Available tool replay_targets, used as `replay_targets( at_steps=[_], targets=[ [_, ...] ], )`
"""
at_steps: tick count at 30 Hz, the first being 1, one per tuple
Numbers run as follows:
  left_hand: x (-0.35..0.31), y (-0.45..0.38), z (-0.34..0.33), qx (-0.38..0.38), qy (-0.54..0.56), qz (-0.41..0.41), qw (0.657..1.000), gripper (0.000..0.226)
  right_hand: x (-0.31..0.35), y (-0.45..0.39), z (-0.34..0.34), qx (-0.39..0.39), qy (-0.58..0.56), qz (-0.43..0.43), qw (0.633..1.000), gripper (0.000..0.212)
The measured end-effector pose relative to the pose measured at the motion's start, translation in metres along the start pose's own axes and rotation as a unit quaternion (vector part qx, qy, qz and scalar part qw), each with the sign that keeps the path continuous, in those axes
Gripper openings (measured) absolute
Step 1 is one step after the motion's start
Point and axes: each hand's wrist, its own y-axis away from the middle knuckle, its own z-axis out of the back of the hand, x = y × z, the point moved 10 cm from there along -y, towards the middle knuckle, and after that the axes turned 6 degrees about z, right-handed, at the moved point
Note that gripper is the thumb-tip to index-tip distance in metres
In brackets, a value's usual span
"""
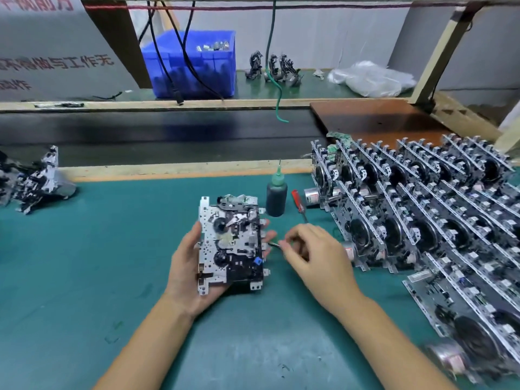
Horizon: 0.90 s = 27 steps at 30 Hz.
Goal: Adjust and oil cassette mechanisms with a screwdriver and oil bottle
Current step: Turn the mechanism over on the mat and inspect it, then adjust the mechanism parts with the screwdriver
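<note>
One mechanism (pixel 230 243) in left hand (pixel 191 266)

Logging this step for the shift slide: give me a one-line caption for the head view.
Left hand holds a cassette mechanism above the green mat; right hand pinches a thin tool beside it.

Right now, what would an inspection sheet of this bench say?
Surface: green mat, scuffed.
Job's things: mechanism held in left hand; oil bottle upright behind it; red screwdriver lying beside the bottle.
Clutter: rows of mechanisms at right; pile of parts at left.
Grippers: right hand pinches a thin tool at the mechanism's edge.
Cables: black cables and green wire hang at the back.
Surroundings: blue bin, plastic bag, conveyor belt.
</note>
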Motion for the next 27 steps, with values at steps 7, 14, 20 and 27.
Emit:
replay_targets(
  at_steps=[7, 14, 20, 27],
  targets=[
    [0.004, -0.004, 0.011, -0.044, 0.038, 0.025, 0.998, 0.091, -0.004, -0.002, -0.023, 0.097, 0.200, -0.015, 0.975, 0.010],
    [0.027, -0.004, 0.028, -0.106, 0.049, 0.121, 0.986, 0.079, 0.003, 0.010, -0.034, 0.159, -0.303, -0.099, 0.934, 0.028],
    [0.030, -0.006, 0.036, -0.132, 0.031, 0.133, 0.982, 0.074, 0.004, 0.026, -0.058, 0.273, -0.383, -0.212, 0.857, 0.050],
    [0.032, -0.006, 0.039, -0.148, 0.016, 0.140, 0.979, 0.076, 0.011, 0.030, -0.064, 0.314, -0.361, -0.213, 0.852, 0.047]
  ],
)
